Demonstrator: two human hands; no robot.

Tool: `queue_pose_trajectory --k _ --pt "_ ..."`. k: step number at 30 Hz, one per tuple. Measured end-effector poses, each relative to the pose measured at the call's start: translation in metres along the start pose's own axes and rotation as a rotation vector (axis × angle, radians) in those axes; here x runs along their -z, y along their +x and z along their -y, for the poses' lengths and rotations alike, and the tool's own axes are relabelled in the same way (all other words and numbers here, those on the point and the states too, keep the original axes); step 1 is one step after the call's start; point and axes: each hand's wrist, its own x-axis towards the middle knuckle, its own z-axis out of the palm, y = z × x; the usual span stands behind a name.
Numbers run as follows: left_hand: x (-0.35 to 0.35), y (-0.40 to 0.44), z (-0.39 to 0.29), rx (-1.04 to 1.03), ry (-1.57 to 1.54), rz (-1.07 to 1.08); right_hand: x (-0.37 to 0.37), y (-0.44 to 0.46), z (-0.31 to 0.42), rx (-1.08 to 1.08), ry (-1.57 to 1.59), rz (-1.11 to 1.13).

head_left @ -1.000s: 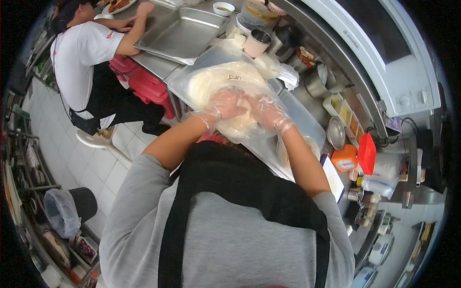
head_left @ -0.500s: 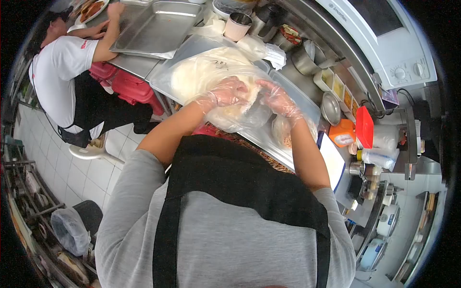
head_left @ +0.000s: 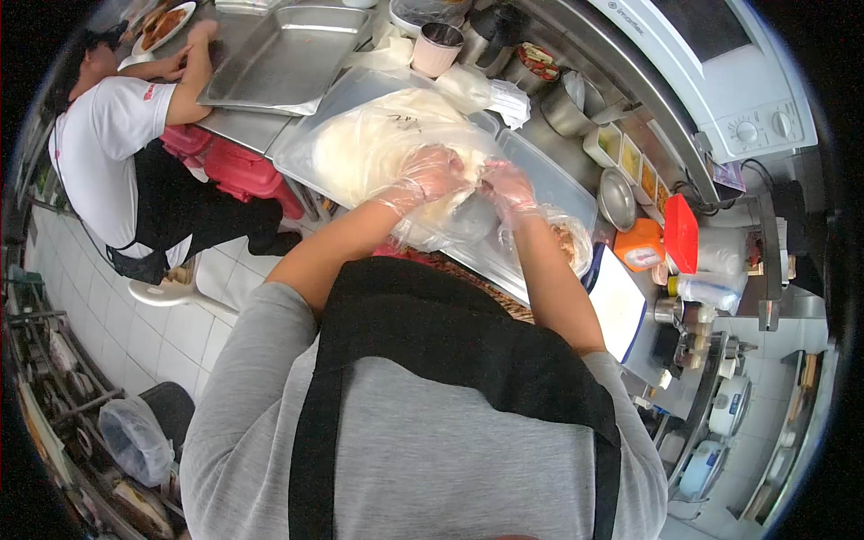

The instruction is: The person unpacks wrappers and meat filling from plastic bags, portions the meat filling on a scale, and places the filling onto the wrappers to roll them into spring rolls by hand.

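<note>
A large clear plastic bag (head_left: 369,148) with pale, cream-coloured contents and dark handwriting on it lies over a grey plastic tray lid (head_left: 562,175) on the counter. My left hand (head_left: 432,173), in a clear disposable glove, is closed on the right part of this bag, near its open end. Close beside it, my right hand (head_left: 509,187), gloved the same way, has its fingers curled at the bag's edge. The fingertips nearly meet, and the exact grip is partly hidden. Behind my right wrist lies a smaller clear bag (head_left: 569,241) with brownish food.
A steel tray (head_left: 283,58) stands at the back left, near a co-worker (head_left: 117,144). Along the back are a pink cup (head_left: 438,49), a steel pot (head_left: 569,103) and condiment tubs (head_left: 630,166). Right of my arm are a white cutting board (head_left: 619,306) and an orange container (head_left: 639,245).
My right hand has drawn its fingers in and moved slightly left and down, closer to my left hand. The smaller bag behind my right wrist shows more.
</note>
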Motion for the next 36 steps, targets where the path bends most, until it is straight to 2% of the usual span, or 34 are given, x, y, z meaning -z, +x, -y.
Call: queue_pose_trajectory --k 1,7,10,15,17,20,22,23,25,27,28,30,33,34,35,36 --pt "-0.001 0.001 -0.001 0.004 -0.003 -0.002 0.002 -0.001 -0.002 -0.059 0.164 0.003" --pt "0.010 -0.002 -0.012 0.084 -0.055 0.054 0.006 0.000 -0.013 -0.094 0.395 0.051" --pt "0.010 0.003 -0.020 0.101 0.005 0.052 0.005 0.001 -0.014 -0.042 0.317 0.030" --pt "0.005 0.018 -0.033 0.144 0.059 0.047 0.005 0.000 -0.016 -0.095 0.482 0.097" --pt "-0.006 0.028 -0.027 0.176 0.066 -0.008 0.007 0.004 -0.021 -0.103 0.492 0.086" --pt "-0.016 0.045 0.008 0.086 0.105 0.004 0.000 -0.003 -0.018 -0.042 0.412 0.016" --pt "0.005 0.032 0.001 0.129 -0.031 0.009 -0.005 -0.010 -0.014 0.041 0.375 -0.033" --pt "0.016 0.026 -0.003 0.151 -0.099 0.010 -0.004 -0.013 -0.011 0.107 0.161 -0.074" --pt "0.029 0.020 0.003 0.132 -0.436 0.039 -0.003 -0.020 0.000 0.233 -0.267 -0.152" --pt "0.048 0.014 -0.007 0.154 -0.749 0.071 -0.006 -0.032 0.018 0.342 -0.275 -0.060" --pt "0.064 0.010 -0.021 0.142 -0.807 0.062 -0.009 -0.041 0.028 0.392 -0.279 -0.015" --pt "0.092 0.004 -0.053 0.116 -0.926 0.041 -0.026 -0.057 0.054 0.267 0.051 0.093" --pt "0.111 -0.004 -0.081 -0.114 -0.989 0.178 -0.028 -0.056 0.060 0.139 0.425 0.163" --pt "0.107 -0.009 -0.088 -0.181 -0.871 0.221 -0.027 -0.059 0.060 0.099 0.530 0.171" --pt "0.107 -0.016 -0.095 -0.118 -0.868 0.340 -0.018 -0.073 0.058 0.127 0.581 0.280" --pt "0.109 -0.021 -0.100 -0.054 -0.864 0.455 -0.010 -0.078 0.054 0.091 0.606 0.294"
